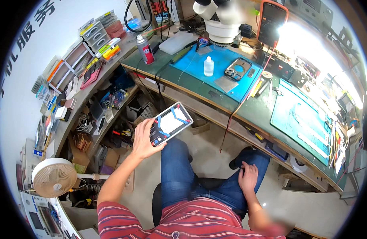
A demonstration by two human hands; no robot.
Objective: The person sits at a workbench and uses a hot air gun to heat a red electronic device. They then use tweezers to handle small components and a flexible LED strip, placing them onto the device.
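My left hand (143,139) is closed around a slim rectangular handheld device (171,123), held tilted above my left thigh. Its upper face has a bright white area with blue strips and red tips, and a darker band with small coloured squares lies nearest my fingers. Whether this is a lit screen or solid parts, I cannot tell. My right hand (248,178) rests on my right thigh with its fingers loosely extended, holding nothing.
Ahead, the bench carries a blue mat (191,67), white dropper bottle (208,66), phone frame (238,69), microscope (221,24) and spray can (145,49). A multimeter (272,22) stands behind. A red cable (230,119) hangs over the edge. A fan (54,178) stands left.
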